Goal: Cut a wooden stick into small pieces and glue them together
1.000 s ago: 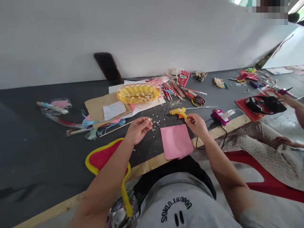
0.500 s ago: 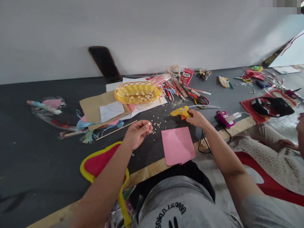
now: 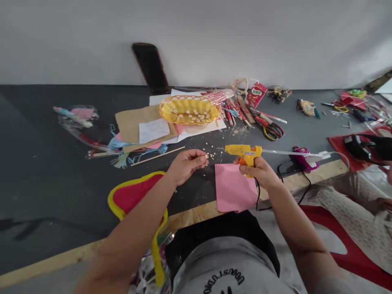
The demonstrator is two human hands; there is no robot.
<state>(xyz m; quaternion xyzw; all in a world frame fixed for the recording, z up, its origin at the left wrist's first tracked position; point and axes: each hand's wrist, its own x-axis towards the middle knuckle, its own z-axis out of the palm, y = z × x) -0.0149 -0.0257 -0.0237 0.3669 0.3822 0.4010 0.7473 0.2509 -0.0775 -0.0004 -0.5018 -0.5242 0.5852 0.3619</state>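
My right hand (image 3: 257, 170) grips a yellow hot glue gun (image 3: 243, 152) by its handle, fingers near the orange trigger. The nozzle points left toward my other hand, and a clear glue stick (image 3: 284, 152) sticks out of its back. My left hand (image 3: 190, 164) is closed in a pinch on a small pale piece (image 3: 206, 156); its exact kind is too small to tell. Several similar pale bits (image 3: 212, 155) lie scattered on the dark tabletop between both hands. Pink paper (image 3: 234, 190) lies at the table edge, below the glue gun.
Behind my hands stands a yellow woven basket (image 3: 190, 111) holding small pale pieces. Scissors (image 3: 272, 130) lie right of it, and a phone (image 3: 151, 67) leans on the wall. A red-and-yellow shaped piece (image 3: 131, 194) sits under my left forearm. Another person is at the right edge.
The glue gun has been lifted and brought nearer, now level above the pink paper with its glue stick clear of the table. My left hand keeps its pinch. The whole view has shifted slightly.
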